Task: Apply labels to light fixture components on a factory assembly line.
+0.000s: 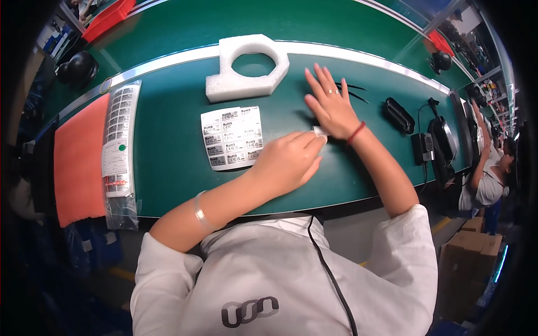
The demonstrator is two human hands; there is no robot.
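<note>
My left hand (291,159) is closed in a pinch on a small white piece (320,132), which looks like a label or a bit of cloth; its kind is unclear. That piece sits close against the heel of my right hand (333,112). The right hand is held with fingers stretched and spread over the green table, nothing in its grasp. Black, thin-pronged tweezers (358,89) lie just beyond it, partly hidden by the fingers. To the left of my hands is a sheet of printed labels (232,137), with some bare white spots on it.
A white foam block (216,87) with a round opening stands at the back of the green table (174,123). Leftward are an orange-red sheet (81,162) and bagged label strips (120,140). A black case (399,115) and cabled black device (423,148) lie right. A co-worker (487,179) sits far right.
</note>
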